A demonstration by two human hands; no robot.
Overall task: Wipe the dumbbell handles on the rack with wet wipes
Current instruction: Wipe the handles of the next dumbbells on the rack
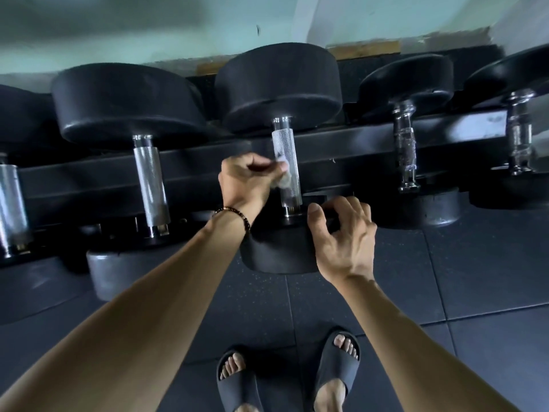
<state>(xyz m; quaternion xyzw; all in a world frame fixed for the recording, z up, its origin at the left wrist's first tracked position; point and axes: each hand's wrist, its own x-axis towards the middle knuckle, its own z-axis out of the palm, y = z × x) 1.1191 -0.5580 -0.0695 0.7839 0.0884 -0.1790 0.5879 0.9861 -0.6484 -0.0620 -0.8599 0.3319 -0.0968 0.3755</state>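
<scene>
Several black dumbbells with knurled steel handles lie across a black rack (341, 138). My left hand (246, 179), with a bead bracelet at the wrist, holds a crumpled wet wipe (283, 173) against the left side of the middle dumbbell handle (286, 153). My right hand (344, 230) rests on the near black head of that same dumbbell (276, 251), its fingers curled over the top edge and the thumb pointing toward the handle's base.
A dumbbell handle (150, 179) lies to the left and a thinner chrome one (404, 144) to the right. Dark rubber floor tiles (445, 278) spread below. My feet in dark slides (335, 364) stand close to the rack. A pale wall (148, 25) is behind.
</scene>
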